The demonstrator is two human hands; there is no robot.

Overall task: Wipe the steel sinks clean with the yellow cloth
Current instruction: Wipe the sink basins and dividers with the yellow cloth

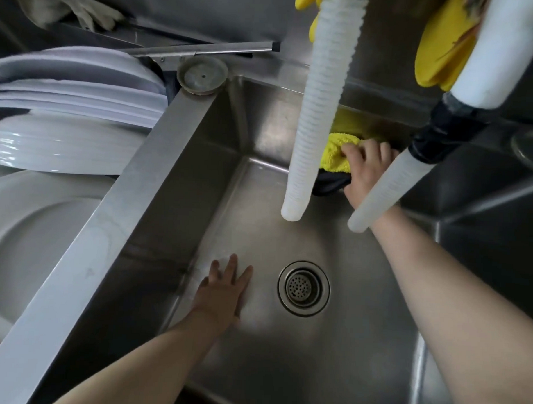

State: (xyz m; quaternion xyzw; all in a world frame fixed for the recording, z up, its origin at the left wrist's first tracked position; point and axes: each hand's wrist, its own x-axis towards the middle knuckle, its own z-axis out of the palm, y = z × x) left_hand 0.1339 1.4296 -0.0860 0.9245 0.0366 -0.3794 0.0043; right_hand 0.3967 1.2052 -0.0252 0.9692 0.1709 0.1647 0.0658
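Observation:
I look down into a steel sink (259,207) with a round drain strainer (303,288) in its floor. My right hand (366,172) presses the yellow cloth (339,151) against the far wall of the basin, low near the back right corner; a dark underside of the cloth shows below my fingers. My left hand (223,291) lies flat on the sink floor, fingers spread, just left of the drain, holding nothing. A white ribbed hose (319,113) hangs in front of the cloth and hides part of it.
A second white hose (389,188) with a black joint crosses my right wrist. Yellow rubber gloves (443,47) hang above. Left of the steel divider (107,226), white plates (66,104) are stacked in the neighbouring basin. A round plug (202,75) rests on the divider's far end.

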